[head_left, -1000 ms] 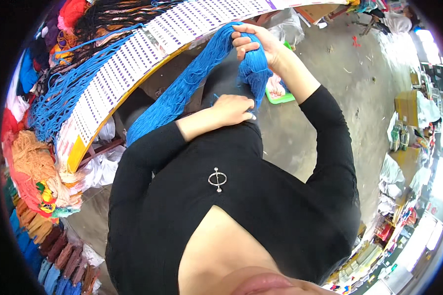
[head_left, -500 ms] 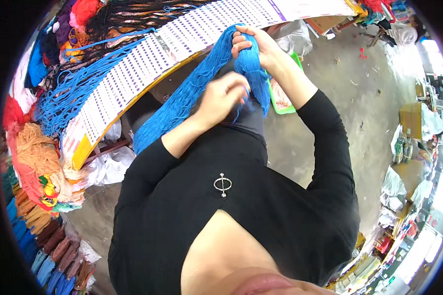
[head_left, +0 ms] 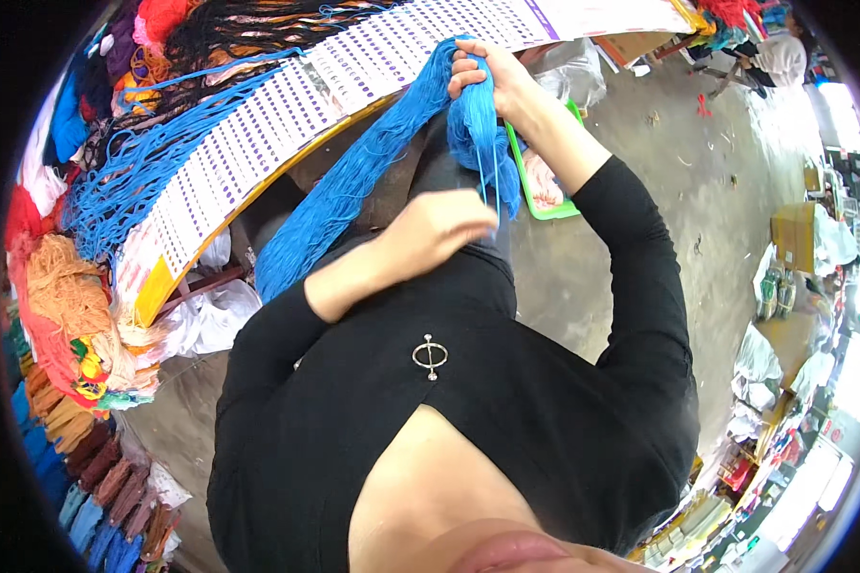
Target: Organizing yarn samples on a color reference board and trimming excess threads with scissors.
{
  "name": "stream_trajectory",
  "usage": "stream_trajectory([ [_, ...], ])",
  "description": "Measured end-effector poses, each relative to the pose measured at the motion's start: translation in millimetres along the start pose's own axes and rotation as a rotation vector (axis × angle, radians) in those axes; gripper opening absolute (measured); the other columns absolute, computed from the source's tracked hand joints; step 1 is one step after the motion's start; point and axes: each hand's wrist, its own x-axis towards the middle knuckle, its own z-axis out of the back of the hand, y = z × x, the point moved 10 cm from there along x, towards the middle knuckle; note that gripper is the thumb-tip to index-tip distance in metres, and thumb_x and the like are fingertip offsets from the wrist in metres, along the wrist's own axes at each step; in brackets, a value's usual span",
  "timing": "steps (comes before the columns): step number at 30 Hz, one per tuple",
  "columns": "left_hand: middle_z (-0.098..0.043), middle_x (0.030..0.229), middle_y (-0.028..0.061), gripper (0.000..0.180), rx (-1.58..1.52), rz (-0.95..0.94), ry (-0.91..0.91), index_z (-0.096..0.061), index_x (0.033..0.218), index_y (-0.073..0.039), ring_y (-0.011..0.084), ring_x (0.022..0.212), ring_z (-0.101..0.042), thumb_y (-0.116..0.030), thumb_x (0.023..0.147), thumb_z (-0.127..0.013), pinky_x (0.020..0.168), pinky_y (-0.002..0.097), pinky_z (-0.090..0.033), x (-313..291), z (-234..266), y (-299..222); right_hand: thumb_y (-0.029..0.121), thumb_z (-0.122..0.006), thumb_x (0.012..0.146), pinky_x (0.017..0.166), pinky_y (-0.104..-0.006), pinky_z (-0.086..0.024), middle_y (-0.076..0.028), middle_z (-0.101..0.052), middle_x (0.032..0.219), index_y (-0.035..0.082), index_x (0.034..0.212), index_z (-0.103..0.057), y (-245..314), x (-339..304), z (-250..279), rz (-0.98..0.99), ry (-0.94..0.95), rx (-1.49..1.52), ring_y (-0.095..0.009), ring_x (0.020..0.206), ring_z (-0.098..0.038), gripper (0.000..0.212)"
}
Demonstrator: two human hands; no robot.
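A thick skein of bright blue yarn [head_left: 354, 181] hangs from my right hand [head_left: 483, 74] at the table's edge. The fingers of that hand are wrapped round its top fold. One part of the skein slopes down to the left, while a shorter part drops straight below the hand. Lower down, across my lap, my left hand [head_left: 440, 227] is closed, its fingertips pinched at a few loose blue strands [head_left: 489, 181] drawn down from the short part. The exact pinch is partly blurred.
A long white printed sheet [head_left: 268, 143] with a yellow edge lies along the table. Blue cords [head_left: 162, 181] and black cords [head_left: 248, 43] spread beyond it. Several coloured yarn bundles [head_left: 67, 286] lie at left. A green-rimmed tray [head_left: 554, 212] is near my right forearm.
My left hand has moved down and slightly right, and the loose strands now stretch taut between it and the skein. My right hand has shifted slightly up, still holding the yarn.
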Motion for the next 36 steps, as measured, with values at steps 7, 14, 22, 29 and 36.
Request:
stream_trajectory([
  [7, -0.059, 0.078, 0.0102, 0.007, -0.246, 0.013, 0.042, -0.060, 0.083, 0.002, 0.0215, 0.072, -0.059, 0.003, 0.077, -0.057, 0.065, 0.0287, -0.045, -20, 58, -55, 0.021, -0.052, 0.087, 0.051, -0.0271, -0.040, 0.006, -0.036, 0.050, 0.010, 0.074, -0.041, 3, -3, -3, 0.133, -0.104, -0.342, -0.005, 0.035, -0.030, 0.020],
  [14, -0.055, 0.076, 0.0077, 0.005, -0.340, 0.331, -0.218, -0.056, 0.077, -0.001, 0.0132, 0.066, -0.052, -0.002, 0.080, -0.052, 0.062, 0.0228, -0.043, -78, 116, -17, 0.014, -0.048, 0.088, 0.044, -0.0221, -0.033, 0.005, -0.035, 0.049, 0.010, 0.068, -0.041, 43, -49, 22, 0.175, -0.048, -0.081, -0.005, 0.034, -0.029, 0.023],
  [22, -0.061, 0.076, 0.0117, 0.009, -0.289, 0.390, 0.062, -0.057, 0.087, -0.001, 0.0190, 0.067, -0.062, -0.007, 0.084, -0.051, 0.061, 0.0304, -0.048, -12, -70, 106, 0.014, -0.049, 0.085, 0.057, -0.0281, -0.041, 0.002, -0.042, 0.055, 0.010, 0.067, -0.041, 0, -58, -41, 0.133, 0.141, 0.259, -0.008, 0.040, -0.038, 0.021],
  [29, -0.058, 0.089, 0.0219, 0.021, 0.283, 0.440, 0.113, -0.049, 0.087, -0.001, 0.0364, 0.086, -0.057, -0.018, 0.088, -0.036, 0.073, 0.0430, -0.044, 20, -116, 154, 0.014, -0.051, 0.086, 0.051, -0.0241, -0.040, 0.002, -0.041, 0.054, 0.008, 0.066, -0.039, -8, -59, -49, 0.272, 0.021, 0.180, -0.007, 0.039, -0.038, 0.024],
  [36, -0.057, 0.070, 0.0121, 0.016, -0.151, 0.698, 0.321, -0.054, 0.090, 0.001, 0.0178, 0.051, -0.058, -0.009, 0.083, -0.044, 0.050, 0.0316, -0.048, 24, -165, 216, 0.015, -0.050, 0.087, 0.051, -0.0250, -0.039, 0.003, -0.036, 0.053, 0.009, 0.066, -0.039, -21, -55, -62, 0.203, 0.039, 0.114, -0.007, 0.040, -0.035, 0.024],
])
